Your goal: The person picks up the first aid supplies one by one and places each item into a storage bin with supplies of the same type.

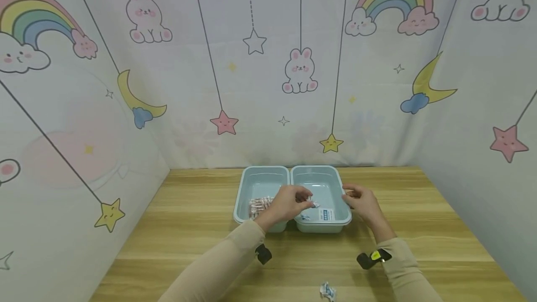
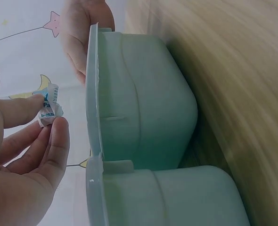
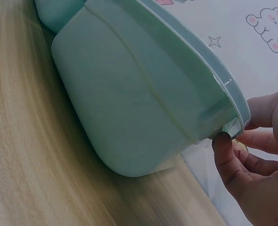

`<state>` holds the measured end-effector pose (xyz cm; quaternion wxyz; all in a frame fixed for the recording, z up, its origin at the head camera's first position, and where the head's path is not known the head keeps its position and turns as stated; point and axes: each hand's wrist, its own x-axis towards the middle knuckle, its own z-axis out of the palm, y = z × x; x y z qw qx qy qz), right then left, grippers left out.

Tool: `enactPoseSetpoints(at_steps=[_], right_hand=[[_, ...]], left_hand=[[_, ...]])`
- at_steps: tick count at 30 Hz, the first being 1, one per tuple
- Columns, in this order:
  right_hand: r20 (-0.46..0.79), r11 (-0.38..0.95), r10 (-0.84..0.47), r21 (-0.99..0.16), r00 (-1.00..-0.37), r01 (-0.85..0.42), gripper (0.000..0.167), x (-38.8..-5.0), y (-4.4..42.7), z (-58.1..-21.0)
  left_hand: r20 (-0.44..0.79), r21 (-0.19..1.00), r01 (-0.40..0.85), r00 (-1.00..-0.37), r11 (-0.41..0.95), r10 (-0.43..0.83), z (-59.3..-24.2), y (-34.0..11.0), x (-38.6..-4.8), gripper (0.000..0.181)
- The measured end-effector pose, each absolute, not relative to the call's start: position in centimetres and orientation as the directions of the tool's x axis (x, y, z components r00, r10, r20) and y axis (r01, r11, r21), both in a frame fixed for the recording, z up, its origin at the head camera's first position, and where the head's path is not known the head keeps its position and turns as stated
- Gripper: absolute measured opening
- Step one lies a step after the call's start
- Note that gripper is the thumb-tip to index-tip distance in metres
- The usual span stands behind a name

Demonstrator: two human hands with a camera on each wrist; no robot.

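Observation:
My left hand [image 1: 286,203] is over the right-hand blue plastic bin [image 1: 323,228], pinching a small crumpled white packet with blue print [image 2: 48,107] between thumb and fingertips. What is inside the packet cannot be told. At the bin's right side, my right hand [image 1: 364,203] grips the rim [image 3: 226,80], with thumb and fingers on either side of it. Inside this bin lie a flat white-and-blue packet [image 1: 326,214] and a small crumpled one [image 1: 305,217]. The adjoining left bin [image 1: 265,169] holds several clear-wrapped strips [image 1: 258,206], partly hidden by my left arm.
Another crumpled white-and-blue packet [image 1: 328,291] lies on the wooden table [image 1: 201,236] near the front edge. Printed fabric walls [image 1: 268,106] enclose the back and both sides. Both wrists carry a black strapped device [image 1: 263,254].

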<state>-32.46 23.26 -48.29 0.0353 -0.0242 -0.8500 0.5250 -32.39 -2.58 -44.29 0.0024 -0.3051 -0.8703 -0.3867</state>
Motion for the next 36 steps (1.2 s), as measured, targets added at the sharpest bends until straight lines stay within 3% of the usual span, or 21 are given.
enactPoseSetpoints(at_steps=[36], right_hand=[[0.032, 0.43, 0.078, -0.903, -0.996, 0.005, 0.038, -32.49, 23.28, -48.3]], left_hand=[[0.209, 0.656, 0.512, -0.829, 0.554, 0.519, -44.65, -2.2, -32.73, 0.023]])
